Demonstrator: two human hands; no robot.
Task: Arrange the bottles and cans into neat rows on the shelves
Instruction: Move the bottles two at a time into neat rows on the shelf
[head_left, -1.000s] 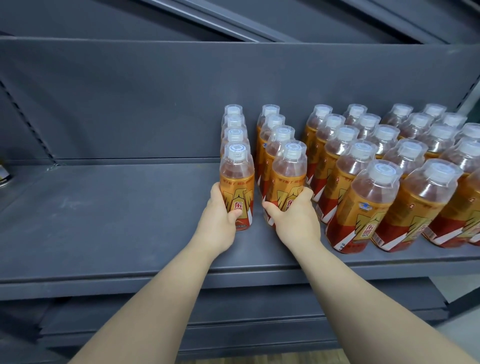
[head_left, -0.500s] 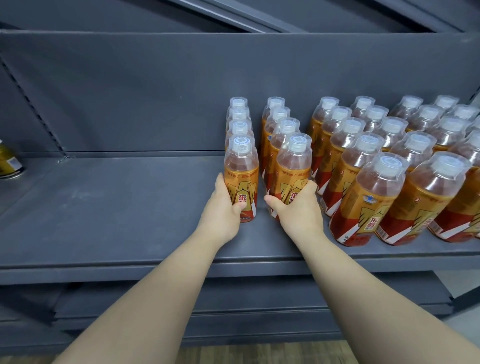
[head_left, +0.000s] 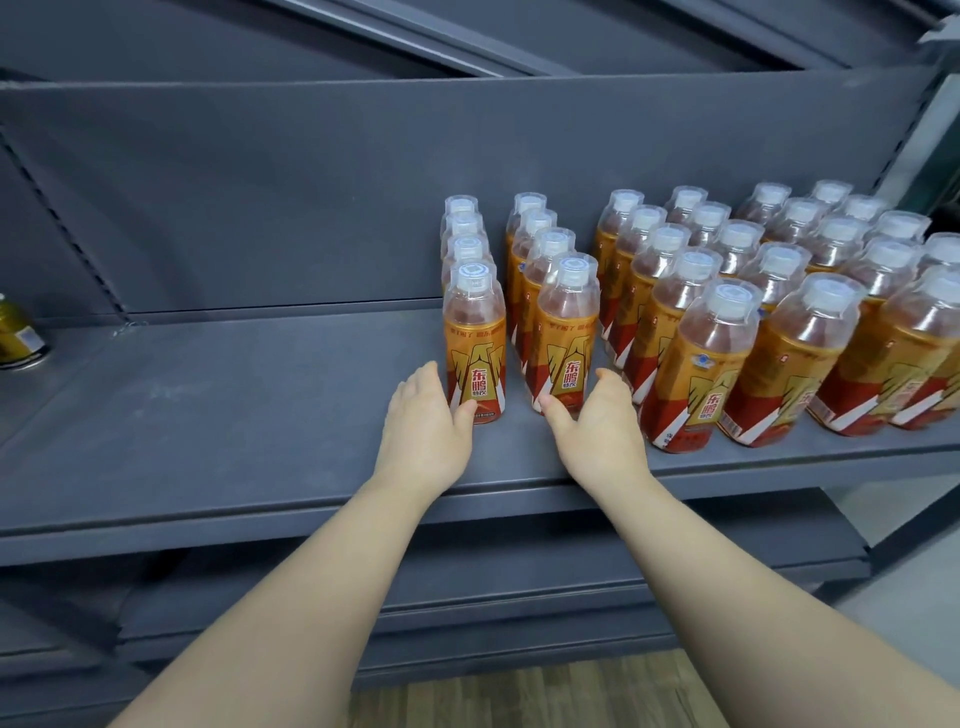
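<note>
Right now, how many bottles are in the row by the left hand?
4. The front bottle stands beside the left hand; the second bottle, third bottle and back bottle line up straight behind it. Another could hide behind them.

I read 东鹏 in big red chars, w/ smaller 特饮 under it, on the label of the leftmost front bottle (head_left: 474, 358), right at the thumb of my left grip (head_left: 423, 431). Same 东鹏 / 特饮 on the second front bottle (head_left: 566, 348), just ahead of my right grip (head_left: 597, 434). The third front bottle (head_left: 701, 374), right of that grip, shows the brand again, slanted, plus a round blue badge I can't read. The far-right bottle (head_left: 930, 353) shows 东鹏 only in part. The gold line atop the labels is too blurred to read. The can (head_left: 15, 338), far left of my left grip, has a white patch w/ tiny print, unreadable.
</note>
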